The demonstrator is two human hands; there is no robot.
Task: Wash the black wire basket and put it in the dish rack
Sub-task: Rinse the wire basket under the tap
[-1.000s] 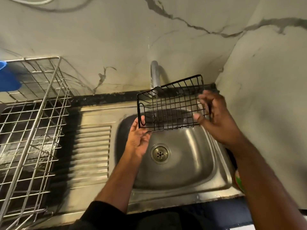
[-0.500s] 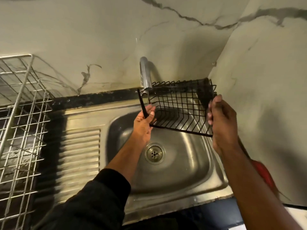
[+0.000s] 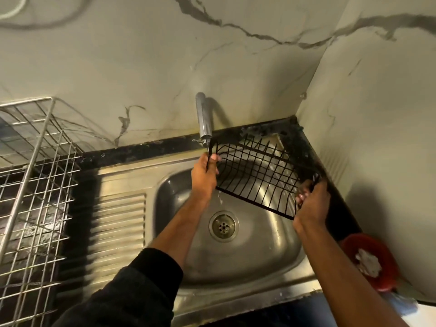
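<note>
one head-worn wide-angle view, looking forward and steeply down from close above a steel sink point(image 3: 271, 263) at frame centre. a marble wall point(image 3: 141, 62) fills the top, a dish rack point(image 3: 35, 185) the left edge; both forearms enter from the bottom.

Left arm: black long sleeve point(image 3: 132, 289), apparently pushed up to mid-forearm. Right arm: bare forearm, no sleeve in view. Both hands bare.

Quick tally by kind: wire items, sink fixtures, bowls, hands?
Wire items: 2, black wire basket and dish rack
Sink fixtures: 3, sink, tap, drain
Bowls: 1, red bowl
Hands: 2, left hand, right hand
Total: 8
</note>
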